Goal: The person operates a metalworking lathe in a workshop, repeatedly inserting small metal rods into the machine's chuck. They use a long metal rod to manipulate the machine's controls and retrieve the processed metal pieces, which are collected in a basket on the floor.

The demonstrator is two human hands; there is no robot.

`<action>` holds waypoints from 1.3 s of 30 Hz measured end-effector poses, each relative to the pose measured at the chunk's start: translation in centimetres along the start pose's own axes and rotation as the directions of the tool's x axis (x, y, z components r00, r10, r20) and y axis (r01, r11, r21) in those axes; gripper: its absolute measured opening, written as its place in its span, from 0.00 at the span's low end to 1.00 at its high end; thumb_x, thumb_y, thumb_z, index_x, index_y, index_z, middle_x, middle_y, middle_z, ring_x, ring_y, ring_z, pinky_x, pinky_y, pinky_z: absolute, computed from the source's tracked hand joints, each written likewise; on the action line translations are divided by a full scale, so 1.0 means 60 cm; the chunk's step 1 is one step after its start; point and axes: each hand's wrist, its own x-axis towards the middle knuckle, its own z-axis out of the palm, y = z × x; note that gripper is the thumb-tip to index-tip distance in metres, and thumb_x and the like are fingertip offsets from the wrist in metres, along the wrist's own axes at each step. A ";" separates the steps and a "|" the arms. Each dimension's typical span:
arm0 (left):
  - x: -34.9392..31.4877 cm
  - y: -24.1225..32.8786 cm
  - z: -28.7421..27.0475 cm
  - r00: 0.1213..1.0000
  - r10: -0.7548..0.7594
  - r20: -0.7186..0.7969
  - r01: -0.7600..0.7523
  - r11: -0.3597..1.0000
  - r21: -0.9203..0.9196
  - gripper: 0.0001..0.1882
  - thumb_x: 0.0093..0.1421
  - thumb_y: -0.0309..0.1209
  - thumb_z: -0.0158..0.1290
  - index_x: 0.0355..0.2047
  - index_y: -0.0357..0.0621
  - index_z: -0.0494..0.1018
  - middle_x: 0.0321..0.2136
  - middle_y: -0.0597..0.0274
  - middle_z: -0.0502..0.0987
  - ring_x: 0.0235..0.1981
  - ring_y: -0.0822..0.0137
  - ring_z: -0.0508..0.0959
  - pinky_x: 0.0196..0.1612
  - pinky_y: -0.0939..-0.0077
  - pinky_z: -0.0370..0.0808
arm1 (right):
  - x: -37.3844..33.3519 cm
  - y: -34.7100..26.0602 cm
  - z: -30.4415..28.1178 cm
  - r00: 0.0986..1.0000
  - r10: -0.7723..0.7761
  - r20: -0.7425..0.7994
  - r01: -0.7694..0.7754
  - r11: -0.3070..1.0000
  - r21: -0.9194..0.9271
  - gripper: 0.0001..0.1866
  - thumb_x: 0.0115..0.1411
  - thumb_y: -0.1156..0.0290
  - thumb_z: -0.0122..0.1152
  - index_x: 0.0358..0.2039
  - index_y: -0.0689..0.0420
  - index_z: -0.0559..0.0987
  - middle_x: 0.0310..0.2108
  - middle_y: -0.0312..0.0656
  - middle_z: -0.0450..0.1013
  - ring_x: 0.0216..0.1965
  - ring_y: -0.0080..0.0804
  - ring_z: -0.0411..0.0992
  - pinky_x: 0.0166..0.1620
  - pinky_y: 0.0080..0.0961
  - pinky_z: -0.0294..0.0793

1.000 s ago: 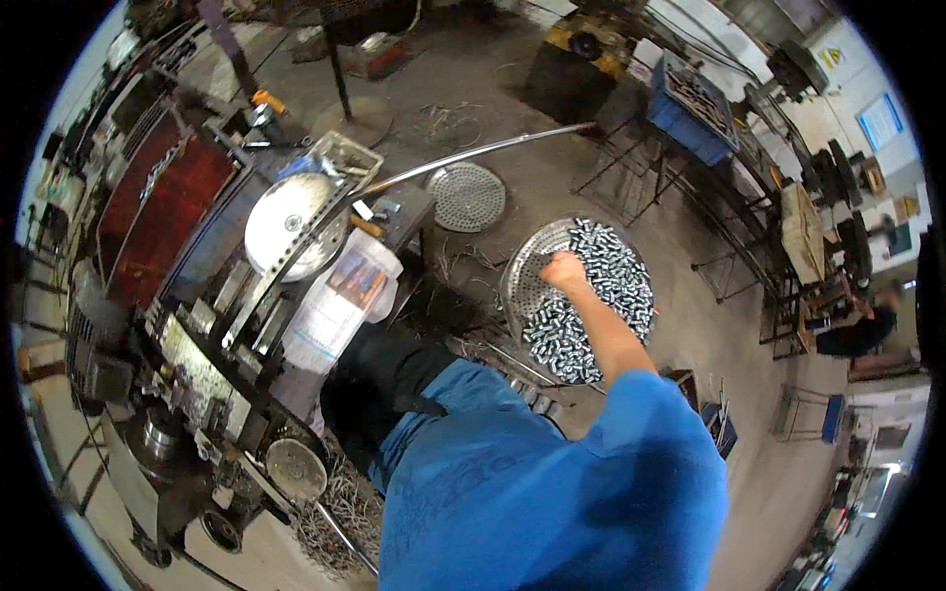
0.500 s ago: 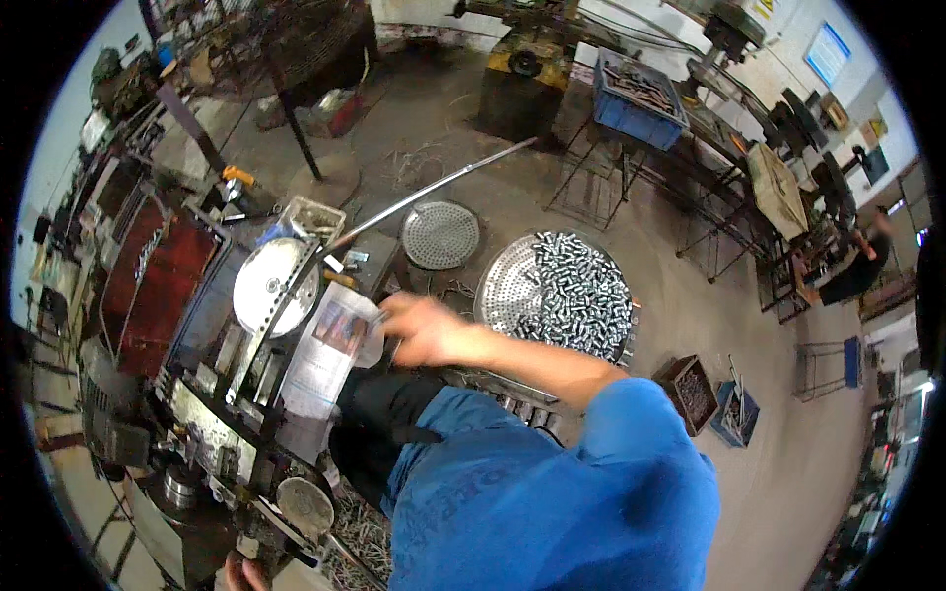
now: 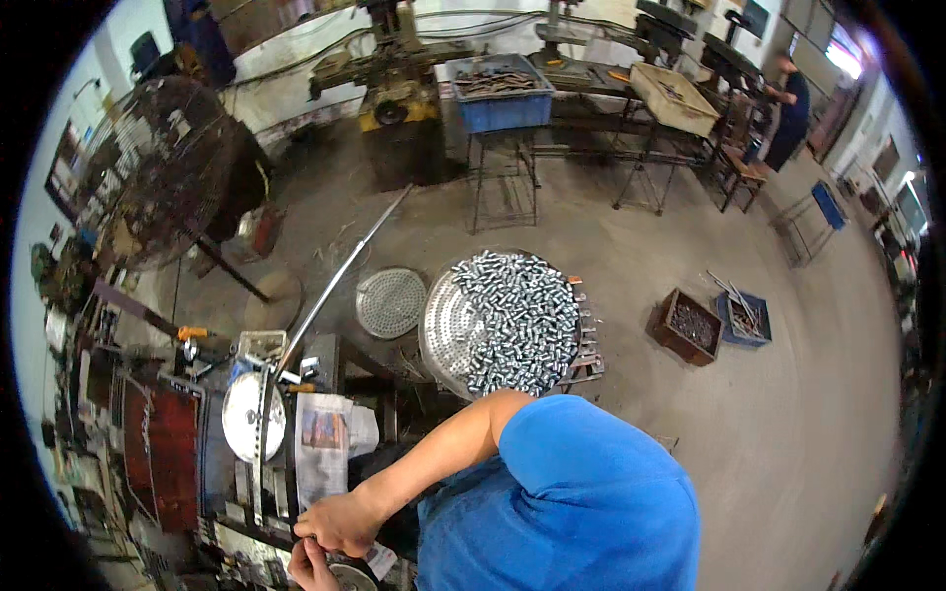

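Two curled grips, right hand (image 3: 343, 520) and left hand (image 3: 313, 569), meet near the paper (image 3: 321, 467); whether either holds anything cannot be told.

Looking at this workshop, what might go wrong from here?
Possibly three things. The shiny metal pieces reach the edge of the perforated round tray, so a knock might spill some. The long metal bar slants out into open space and might catch someone walking past. The right hand and left hand are so close together that a finger might get pinched; whatever they hold is hard to make out.
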 end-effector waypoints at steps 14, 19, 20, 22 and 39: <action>-0.007 -0.038 -0.030 1.000 -0.007 0.012 0.009 0.986 -0.169 0.18 0.62 0.38 0.50 0.24 0.33 0.69 0.21 0.65 0.71 0.23 0.77 0.66 0.25 0.75 0.64 | 0.026 0.003 0.012 0.992 -0.114 0.047 0.116 0.992 -0.056 0.08 0.29 0.67 0.57 0.12 0.57 0.74 0.22 0.45 0.69 0.28 0.44 0.66 0.32 0.35 0.67; -0.050 -0.014 -0.063 0.997 0.066 -0.033 -0.071 0.981 -0.179 0.12 0.58 0.32 0.52 0.25 0.33 0.71 0.16 0.66 0.72 0.19 0.76 0.72 0.24 0.81 0.67 | 0.064 -0.024 0.008 0.981 -0.159 0.110 0.143 0.980 0.141 0.09 0.32 0.69 0.57 0.18 0.58 0.75 0.26 0.44 0.67 0.33 0.44 0.66 0.35 0.36 0.68; -0.062 -0.009 -0.070 0.998 -0.001 -0.059 -0.015 0.961 -0.275 0.12 0.57 0.32 0.53 0.24 0.33 0.72 0.16 0.65 0.73 0.20 0.76 0.73 0.24 0.81 0.67 | 0.078 -0.028 0.010 0.966 -0.190 0.173 0.165 0.975 0.152 0.10 0.32 0.69 0.58 0.19 0.58 0.75 0.28 0.44 0.67 0.34 0.44 0.65 0.35 0.36 0.68; -0.078 -0.017 -0.082 0.995 -0.015 -0.099 -0.011 0.966 -0.257 0.13 0.57 0.33 0.53 0.24 0.33 0.72 0.18 0.64 0.74 0.21 0.75 0.73 0.25 0.81 0.68 | 0.098 -0.039 0.011 0.951 -0.220 0.218 0.184 0.967 0.174 0.12 0.32 0.69 0.58 0.21 0.59 0.74 0.29 0.45 0.67 0.34 0.44 0.65 0.35 0.36 0.69; -0.391 -0.198 -0.273 0.464 -0.264 -0.846 0.490 0.872 -0.003 0.16 0.50 0.23 0.49 0.42 0.42 0.72 0.18 0.61 0.72 0.23 0.73 0.74 0.28 0.76 0.70 | 0.330 0.024 0.101 0.885 -0.207 0.417 0.267 0.959 -0.090 0.18 0.32 0.68 0.58 0.28 0.58 0.81 0.33 0.43 0.74 0.40 0.43 0.68 0.42 0.36 0.71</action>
